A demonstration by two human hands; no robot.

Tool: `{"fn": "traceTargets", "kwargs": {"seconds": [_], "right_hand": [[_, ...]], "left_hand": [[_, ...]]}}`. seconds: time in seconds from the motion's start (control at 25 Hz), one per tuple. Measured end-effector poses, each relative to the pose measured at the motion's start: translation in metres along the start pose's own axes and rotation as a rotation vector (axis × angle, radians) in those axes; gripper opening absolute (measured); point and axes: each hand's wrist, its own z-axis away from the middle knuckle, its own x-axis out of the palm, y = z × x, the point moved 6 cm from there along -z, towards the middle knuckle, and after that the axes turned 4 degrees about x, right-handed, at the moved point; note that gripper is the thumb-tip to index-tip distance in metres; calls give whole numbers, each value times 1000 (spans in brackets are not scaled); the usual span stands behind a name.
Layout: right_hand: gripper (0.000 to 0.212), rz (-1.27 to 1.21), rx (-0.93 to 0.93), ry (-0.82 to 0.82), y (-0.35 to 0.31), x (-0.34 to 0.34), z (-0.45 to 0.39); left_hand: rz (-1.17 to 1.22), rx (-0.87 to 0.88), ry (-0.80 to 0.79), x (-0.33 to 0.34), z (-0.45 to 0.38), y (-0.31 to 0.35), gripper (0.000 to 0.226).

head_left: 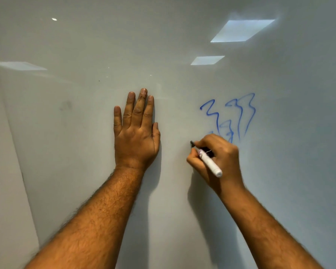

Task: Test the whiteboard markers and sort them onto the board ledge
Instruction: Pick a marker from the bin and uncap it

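Note:
A white whiteboard (85,133) fills the view. My left hand (136,133) lies flat against it with straight fingers. To its right, my right hand (217,158) grips a white-barrelled marker (210,163) with a dark tip, and the tip touches the board at the left of the hand. Blue scribbled lines (239,115) sit on the board just above my right hand, partly hidden by its knuckles. No mark shows at the dark tip. The board ledge and other markers are out of view.
The board's left edge (17,162) runs diagonally down the left side, with a grey wall beyond it. Reflections of ceiling lights (241,31) show on the upper board. A faint smudge (65,105) sits left of my left hand.

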Motion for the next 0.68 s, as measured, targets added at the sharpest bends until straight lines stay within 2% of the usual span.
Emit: {"fn": "traceTargets", "kwargs": {"seconds": [0.08,0.2,0.32,0.44,0.56,0.68], "right_hand": [[14,7,30,-65,2,3,13],[17,0,70,11,2,-2,19],[14,77,-93,-4,-6,10,26],[17,4,78,143,21,-4,23],[17,26,17,85,27,-8,41],[26,33,100,49,32,-10,66]], "left_hand": [[-21,-50,-23,3,11,7,71],[-30,-22,-42,8,26,11,74],[-39,16,-43,8,34,9,75],[-31,26,-43,9,40,10,74],[-26,19,-39,9,44,10,73],[-20,-11,-51,10,53,13,73]]}}
